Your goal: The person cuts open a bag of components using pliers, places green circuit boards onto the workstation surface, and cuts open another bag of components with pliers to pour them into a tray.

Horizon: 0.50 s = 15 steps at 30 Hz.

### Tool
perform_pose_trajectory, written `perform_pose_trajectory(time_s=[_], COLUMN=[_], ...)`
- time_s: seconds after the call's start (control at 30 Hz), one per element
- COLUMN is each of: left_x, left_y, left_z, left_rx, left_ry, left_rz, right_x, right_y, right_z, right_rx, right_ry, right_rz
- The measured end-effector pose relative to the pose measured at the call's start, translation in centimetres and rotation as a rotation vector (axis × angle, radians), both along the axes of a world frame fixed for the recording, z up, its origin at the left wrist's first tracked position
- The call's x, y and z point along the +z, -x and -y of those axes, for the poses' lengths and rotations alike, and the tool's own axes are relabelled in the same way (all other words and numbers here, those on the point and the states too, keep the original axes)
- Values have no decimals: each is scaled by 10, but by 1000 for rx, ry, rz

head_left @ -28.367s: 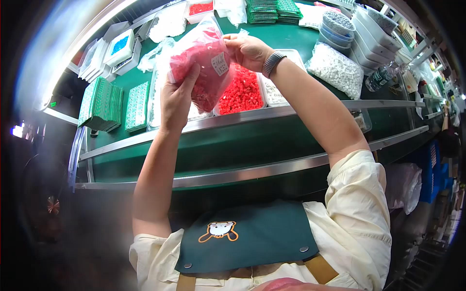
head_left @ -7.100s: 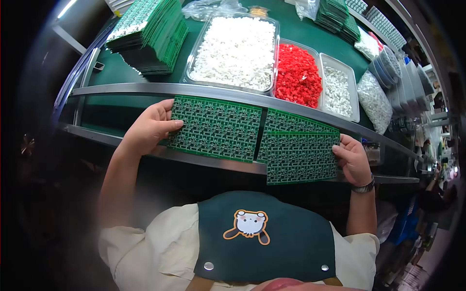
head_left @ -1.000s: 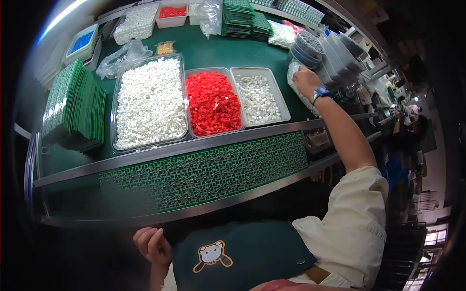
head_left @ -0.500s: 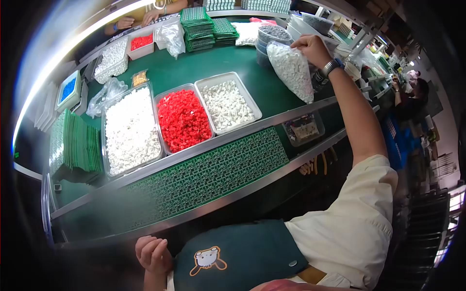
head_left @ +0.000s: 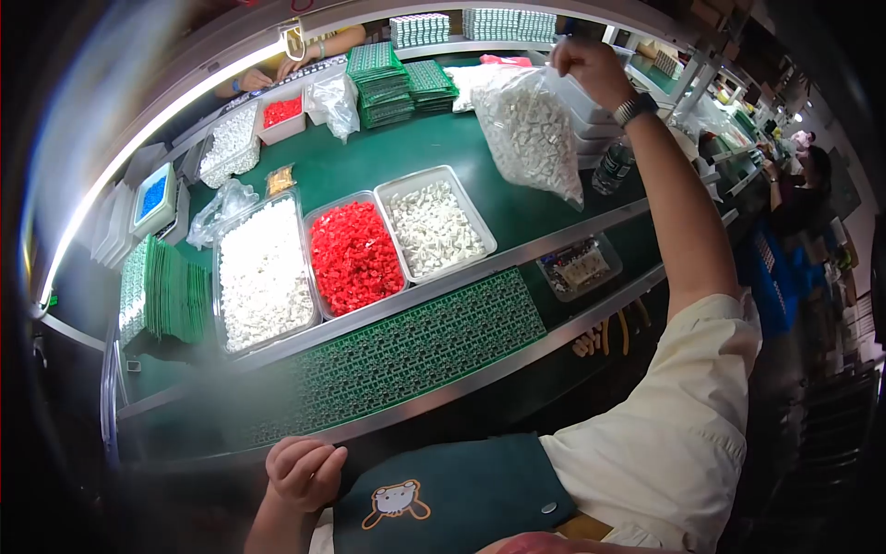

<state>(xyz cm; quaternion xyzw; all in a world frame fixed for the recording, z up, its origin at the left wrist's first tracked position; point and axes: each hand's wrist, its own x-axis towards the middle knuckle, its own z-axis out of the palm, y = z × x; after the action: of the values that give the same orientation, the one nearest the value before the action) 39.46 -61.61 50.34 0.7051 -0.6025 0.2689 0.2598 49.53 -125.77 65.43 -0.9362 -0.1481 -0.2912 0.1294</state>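
Left hand is nearest, just beside the green apron; forearm is raised, fingers are curled together toward the palm. Cannot tell whether anything is inside. Apron bears a printed cartoon dog head.

Next out, green circuit panels lie in a row between the metal rails, long axis running from near left to far right. Small clear box sits to their right.

Beyond the inner rail, three tubs stand side by side: white plastic parts at left and right, red plastic parts between.

Right arm extends far and to the right, banded wrist raised above the table. Right hand pinches the upper edge of a clear bag of white plastic parts. Bag is right of the tubs, on a slant; long axis runs far left to near right, lower corner pointing near and right. Cannot tell if that corner touches the table. Bottle is just right of it; label too small to read.

Farther, upright stacks of green panels; at far left, another person's hands.
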Motion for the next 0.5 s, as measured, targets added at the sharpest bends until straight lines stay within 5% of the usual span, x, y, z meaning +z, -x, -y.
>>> perform_pose_trajectory(time_s=[0.1, 0.2, 0.37, 0.47, 0.5], left_x=[11, 16, 40, 67, 64], left_y=[-10, -28, -67, -88, -101], left_z=[10, 28, 97, 159, 176], left_rx=[-42, -106, -184, -212, -216], left_ry=[-37, -93, -177, -226, -207], left_rz=[8, -29, -139, -76, -261], right_x=[-25, -68, -77, -79, -77], right_y=[22, 41, 69, 92, 105], right_z=[3, -14, -36, -48, -59], right_rx=[73, -9, -127, -247, -282], right_ry=[-317, -434, -495, -4, -18], right_rz=[-29, -240, -190, 151, 141])
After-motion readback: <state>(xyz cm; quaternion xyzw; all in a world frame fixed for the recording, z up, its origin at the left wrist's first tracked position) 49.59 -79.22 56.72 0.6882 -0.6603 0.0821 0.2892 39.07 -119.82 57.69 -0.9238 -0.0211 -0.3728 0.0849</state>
